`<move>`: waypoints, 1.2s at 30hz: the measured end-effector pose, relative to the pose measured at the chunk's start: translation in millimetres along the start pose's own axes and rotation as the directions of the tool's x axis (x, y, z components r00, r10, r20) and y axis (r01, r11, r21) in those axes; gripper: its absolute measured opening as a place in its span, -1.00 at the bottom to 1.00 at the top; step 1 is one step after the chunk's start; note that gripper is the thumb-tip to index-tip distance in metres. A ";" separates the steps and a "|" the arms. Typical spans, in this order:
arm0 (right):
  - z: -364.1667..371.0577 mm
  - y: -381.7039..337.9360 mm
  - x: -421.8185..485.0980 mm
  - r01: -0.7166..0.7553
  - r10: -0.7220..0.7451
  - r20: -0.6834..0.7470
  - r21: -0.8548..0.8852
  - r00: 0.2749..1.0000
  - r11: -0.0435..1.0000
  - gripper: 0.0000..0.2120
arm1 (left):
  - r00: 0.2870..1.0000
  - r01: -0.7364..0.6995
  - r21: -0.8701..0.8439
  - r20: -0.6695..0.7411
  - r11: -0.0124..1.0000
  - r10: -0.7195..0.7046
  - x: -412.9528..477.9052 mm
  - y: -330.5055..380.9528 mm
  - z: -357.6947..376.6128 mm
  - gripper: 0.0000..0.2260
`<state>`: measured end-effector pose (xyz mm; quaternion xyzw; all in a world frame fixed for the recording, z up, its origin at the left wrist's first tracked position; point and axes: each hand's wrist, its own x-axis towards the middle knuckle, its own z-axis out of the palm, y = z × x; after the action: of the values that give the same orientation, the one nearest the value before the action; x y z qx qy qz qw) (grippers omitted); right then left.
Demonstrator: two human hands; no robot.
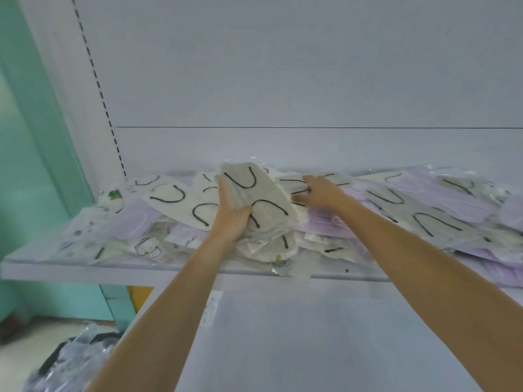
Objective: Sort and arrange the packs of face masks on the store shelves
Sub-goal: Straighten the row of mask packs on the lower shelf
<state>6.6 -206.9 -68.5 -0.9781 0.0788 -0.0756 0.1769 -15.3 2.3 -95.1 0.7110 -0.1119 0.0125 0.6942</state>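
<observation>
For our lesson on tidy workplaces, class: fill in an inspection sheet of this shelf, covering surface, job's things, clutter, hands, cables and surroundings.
Surface: white shelf, covered in loose packs.
Job's things: beige packs with black loops and lilac packs, mixed and overlapping; one lifted pack, beige.
Clutter: floor heap of plastic bags, blurred.
Hands: left hand grips the lifted pack; right hand reaches over the packs, fingers extended, blurred.
Cables: nothing seen.
Surroundings: white back panel; green wall.

Right hand [319, 190] blurred, perhaps on packs [392, 198]
</observation>
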 end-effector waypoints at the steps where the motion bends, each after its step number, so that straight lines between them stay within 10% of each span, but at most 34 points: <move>1: 1.3 -0.4 0.4 0.006 -0.007 -0.018 -0.034 1.000 0.999 -0.47 | 1.000 -0.006 0.036 0.000 0.999 0.006 0.3 0.4 0.5 -0.28; 9: 6.1 9.8 0.2 -0.018 0.021 -0.111 0.030 0.994 0.999 -0.80 | 0.983 0.176 0.253 0.008 0.951 -0.184 7.6 24.7 7.8 -0.58; 14: 3.4 12.9 -4.1 -0.086 0.085 -0.045 -0.006 0.995 0.996 -0.47 | 0.984 0.162 0.287 0.022 0.944 -0.175 9.7 32.3 10.0 -0.57; 21: 14.8 16.3 -7.4 -0.052 0.051 -0.130 -0.006 0.990 0.999 -0.96 | 0.984 0.179 0.170 -0.012 0.969 -0.180 8.0 32.1 8.9 -0.58; 26: -3.6 9.3 -19.7 0.060 0.073 -0.371 0.336 0.926 0.940 -0.85 | 0.989 0.148 0.143 0.008 0.979 -0.151 5.7 39.5 2.4 -0.58; 33: -16.4 -1.0 -74.8 0.433 -0.375 -0.273 0.194 0.886 0.880 -0.90 | 0.987 0.070 0.056 0.144 0.996 -0.077 7.4 50.2 27.7 -0.69; 36: -20.4 11.9 -94.7 0.375 -0.306 -0.303 0.203 0.903 0.905 -0.82 | 0.990 -0.032 0.102 0.142 0.994 0.018 5.0 44.4 50.5 -0.70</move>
<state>-90.9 -207.6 -65.3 -0.9265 -0.0821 -0.2449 0.2737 -25.2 -48.9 -52.4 0.7439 -0.1687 -0.0232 0.6463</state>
